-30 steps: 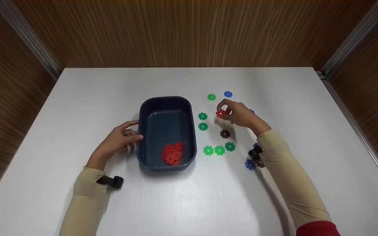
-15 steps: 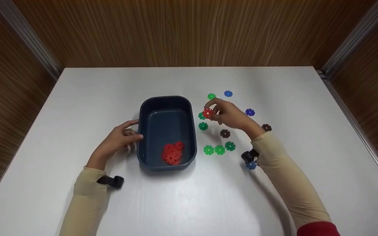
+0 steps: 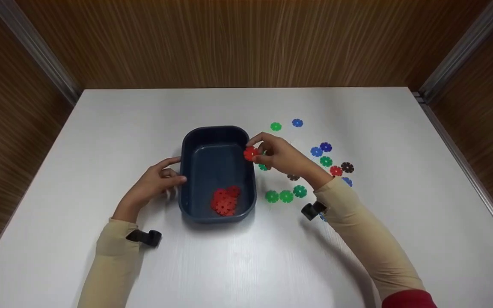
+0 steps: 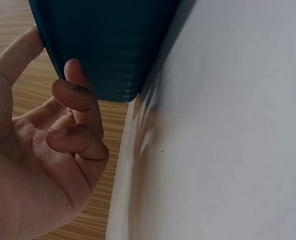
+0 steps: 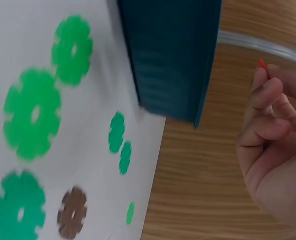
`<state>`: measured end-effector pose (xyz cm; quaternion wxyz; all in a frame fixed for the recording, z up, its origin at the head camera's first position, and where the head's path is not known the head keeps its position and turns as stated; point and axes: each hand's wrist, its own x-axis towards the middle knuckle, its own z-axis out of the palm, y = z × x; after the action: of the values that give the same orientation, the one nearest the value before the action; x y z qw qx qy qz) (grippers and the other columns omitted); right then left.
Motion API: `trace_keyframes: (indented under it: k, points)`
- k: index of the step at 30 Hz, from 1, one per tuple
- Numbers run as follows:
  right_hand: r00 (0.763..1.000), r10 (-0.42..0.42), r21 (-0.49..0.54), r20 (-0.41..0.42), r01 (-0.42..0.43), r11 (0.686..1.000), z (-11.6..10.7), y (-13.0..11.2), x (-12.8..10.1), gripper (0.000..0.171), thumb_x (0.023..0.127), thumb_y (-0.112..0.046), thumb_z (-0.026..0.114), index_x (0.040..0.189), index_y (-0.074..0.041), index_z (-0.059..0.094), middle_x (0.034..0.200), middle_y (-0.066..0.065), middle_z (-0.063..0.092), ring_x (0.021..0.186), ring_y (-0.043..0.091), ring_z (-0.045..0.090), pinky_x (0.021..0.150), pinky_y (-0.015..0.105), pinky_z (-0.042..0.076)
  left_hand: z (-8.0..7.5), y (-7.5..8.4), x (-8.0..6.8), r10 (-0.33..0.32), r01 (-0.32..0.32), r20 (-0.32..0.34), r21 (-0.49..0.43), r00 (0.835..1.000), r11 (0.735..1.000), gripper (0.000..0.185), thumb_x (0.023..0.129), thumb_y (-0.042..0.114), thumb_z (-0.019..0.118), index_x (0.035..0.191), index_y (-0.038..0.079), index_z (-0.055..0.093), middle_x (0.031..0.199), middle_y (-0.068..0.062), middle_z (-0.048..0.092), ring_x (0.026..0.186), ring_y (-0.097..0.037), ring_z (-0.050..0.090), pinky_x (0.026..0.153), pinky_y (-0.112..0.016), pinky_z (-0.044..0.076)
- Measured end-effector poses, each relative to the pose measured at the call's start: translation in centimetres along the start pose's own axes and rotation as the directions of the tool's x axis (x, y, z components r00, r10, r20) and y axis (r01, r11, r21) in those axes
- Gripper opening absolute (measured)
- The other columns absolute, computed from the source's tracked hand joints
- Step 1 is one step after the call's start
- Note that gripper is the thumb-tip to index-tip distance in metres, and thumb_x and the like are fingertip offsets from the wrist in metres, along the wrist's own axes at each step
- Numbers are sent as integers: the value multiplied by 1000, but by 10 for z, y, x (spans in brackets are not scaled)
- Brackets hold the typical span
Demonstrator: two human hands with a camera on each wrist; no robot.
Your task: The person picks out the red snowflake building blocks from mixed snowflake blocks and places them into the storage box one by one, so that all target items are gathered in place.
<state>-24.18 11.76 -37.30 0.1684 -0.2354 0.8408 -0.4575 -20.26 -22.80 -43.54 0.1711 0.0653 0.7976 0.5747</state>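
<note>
Between thumb and forefinger, my right hand (image 3: 285, 157) pinches a red notched plastic disc (image 3: 250, 153) over the right rim of a dark blue plastic tub (image 3: 217, 158). In the right wrist view only a thin edge of this disc (image 5: 262, 64) shows at the fingertips. My left hand (image 3: 154, 179) holds the tub's left side, thumb on the rim and forefinger against the outer wall. The left wrist view has its other fingers curled beside the tub wall (image 4: 108, 55). A pile of red discs (image 3: 224, 201) lies inside the tub's near end.
Right of the tub, light green discs (image 3: 286, 196), blue discs (image 3: 316, 151), dark green discs (image 3: 300, 191) and brown discs (image 3: 347, 167) lie spread on the white table (image 3: 229, 265). Another red disc (image 3: 336, 170) is among them. Wood-grain panels (image 3: 246, 42) enclose the table.
My right hand has moved left with the red disc, from above the scattered discs to the tub's right rim. The left hand and the tub have stayed in place.
</note>
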Motion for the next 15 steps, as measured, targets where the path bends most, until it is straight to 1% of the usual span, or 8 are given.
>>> trace_keyframes:
  k: [4, 8, 15]
  points:
    - [998, -67, 57, 23, 65, 996, 13, -10, 0, 32, 94, -7, 60, 125, -8, 54, 93, 9, 58, 68, 17, 51, 63, 27, 48, 0, -1, 1, 4, -4, 1, -6, 1000, 1000, 69, 90, 17, 68, 149, 6, 33, 79, 10, 62, 65, -9, 54, 60, -25, 42]
    - [991, -124, 87, 47, 119, 989, 24, -16, -1, 31, 93, -6, 60, 124, -5, 53, 87, 6, 57, 65, 15, 50, 60, 24, 46, -1, -1, 1, 3, -3, -2, -10, 1000, 1000, 69, 90, 16, 69, 149, 6, 33, 79, 10, 62, 65, -9, 55, 59, -25, 43]
    - [985, -146, 115, 90, 135, 984, 35, -19, -1, 32, 93, -6, 60, 124, -4, 52, 82, 3, 57, 62, 13, 49, 60, 23, 45, -1, 0, 2, 0, 0, 2, -13, 1000, 1000, 69, 90, 16, 68, 149, 5, 33, 80, 10, 62, 65, -9, 57, 59, -25, 44]
